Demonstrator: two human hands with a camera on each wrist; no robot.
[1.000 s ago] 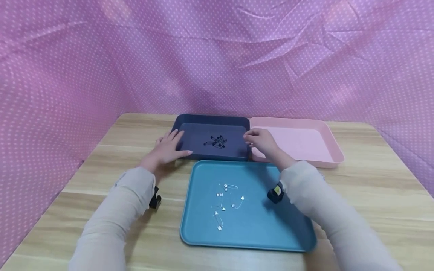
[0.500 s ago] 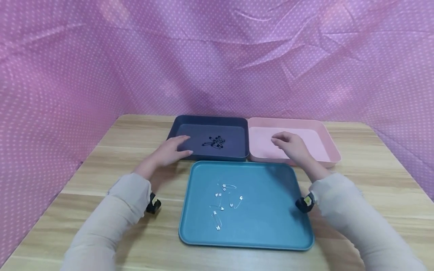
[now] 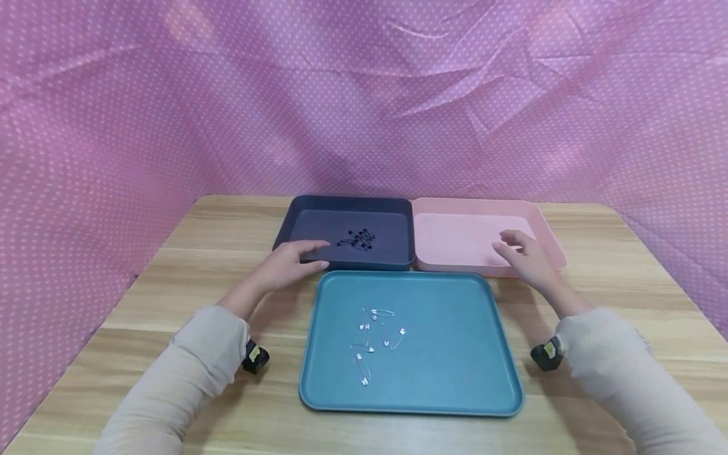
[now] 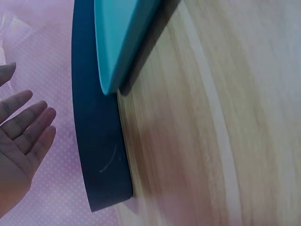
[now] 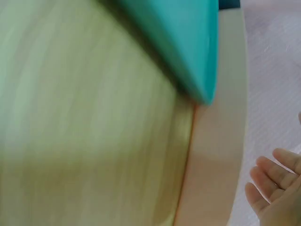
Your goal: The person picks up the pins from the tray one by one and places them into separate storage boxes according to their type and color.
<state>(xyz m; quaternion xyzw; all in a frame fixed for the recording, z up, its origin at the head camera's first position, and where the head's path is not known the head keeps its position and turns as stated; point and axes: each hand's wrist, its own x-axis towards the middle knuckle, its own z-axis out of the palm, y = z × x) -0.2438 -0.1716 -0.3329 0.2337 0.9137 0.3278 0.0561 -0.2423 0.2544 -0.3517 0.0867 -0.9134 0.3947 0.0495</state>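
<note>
My left hand (image 3: 289, 264) hovers at the front left corner of the dark blue tray (image 3: 307, 203), fingers spread and holding nothing. Inside that tray lies a small pile of black safety pins (image 3: 358, 240). Over the front right part of the pink tray (image 3: 455, 255) is my right hand (image 3: 527, 259), its fingers loosely bent with nothing between them. In the right wrist view the fingers (image 5: 275, 176) look relaxed and apart. Several silver safety pins (image 3: 364, 370) are scattered on the left half of the teal tray (image 3: 443, 379), in front of both hands.
The dark blue and pink trays stand side by side at the back of the wooden table (image 3: 625, 278), with the teal tray just in front. A pink dotted cloth (image 3: 364, 101) hangs behind and along the sides. Each wrist carries a small black camera (image 3: 547, 355).
My right hand has moved right, from the gap between the back trays across the pink tray, and its fingers have loosened. My left hand has drawn slightly nearer, its fingers turning toward the right.
</note>
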